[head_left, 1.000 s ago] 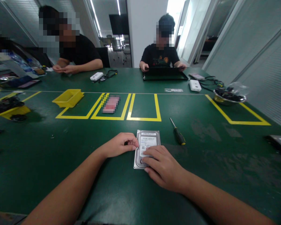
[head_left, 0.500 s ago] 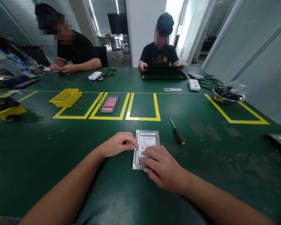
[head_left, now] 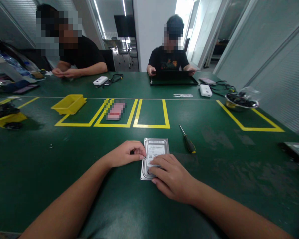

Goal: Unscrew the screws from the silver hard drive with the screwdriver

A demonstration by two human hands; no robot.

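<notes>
A silver hard drive (head_left: 156, 147) with a white label lies flat on the green table (head_left: 214, 186) in front of me. My left hand (head_left: 126, 153) is curled, its fingertips pressed against the drive's left edge. My right hand (head_left: 173, 177) lies over the drive's near right part, fingers bent with the tips pressing on its top; it hides that corner. A screwdriver (head_left: 187, 140) with a black and yellow handle lies on the table just right of the drive, untouched.
Yellow tape boxes (head_left: 150, 126) mark the table beyond the drive. A yellow bin (head_left: 69, 103) stands at the left, another (head_left: 8, 119) farther left. A metal bowl (head_left: 241, 101) sits at the right. Two people sit across; one has a black laptop (head_left: 173, 79).
Both hands stay on the drive with almost no movement; the view has shifted slightly.
</notes>
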